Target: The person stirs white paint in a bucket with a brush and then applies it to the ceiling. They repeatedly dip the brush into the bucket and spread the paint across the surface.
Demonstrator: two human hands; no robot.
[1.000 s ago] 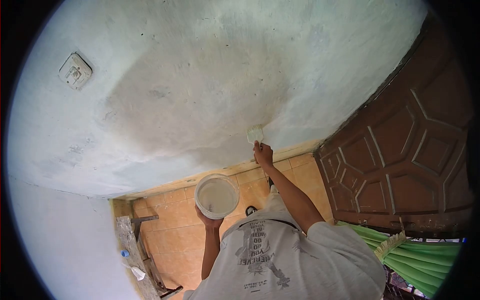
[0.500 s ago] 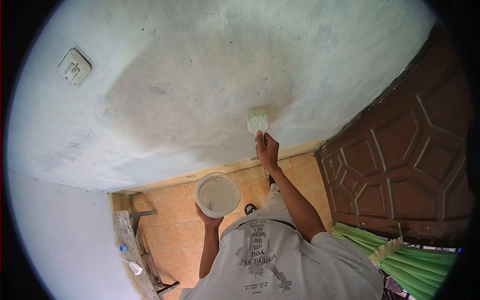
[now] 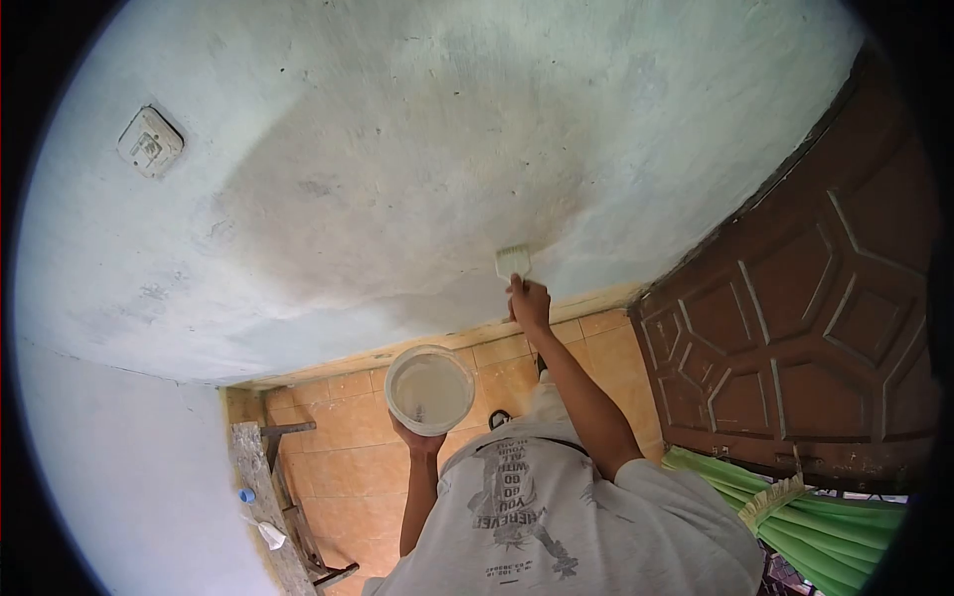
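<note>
In my right hand (image 3: 530, 301) is a wide, pale paintbrush (image 3: 513, 261), its bristles up against the wall (image 3: 676, 149). A large darker, damp-looking patch (image 3: 397, 189) covers the middle of that wall, and the brush is at its lower right. My left hand (image 3: 419, 437) grips a round whitish bucket (image 3: 430, 390) from below and the side, at waist height. Greyish liquid seems to lie inside it. Part of the left hand's fingers is hidden behind the bucket.
A light switch (image 3: 150, 142) is on the wall at upper left. To the right stands a brown panelled door (image 3: 795, 328) with a green curtain (image 3: 825, 531) below. A worn wooden bench (image 3: 260, 497) holds a blue cap (image 3: 246, 495) at lower left. Orange tiles (image 3: 343, 457) cover the floor.
My right hand has drawn the paintbrush a short way down the wall. The bucket in my left hand has hardly shifted.
</note>
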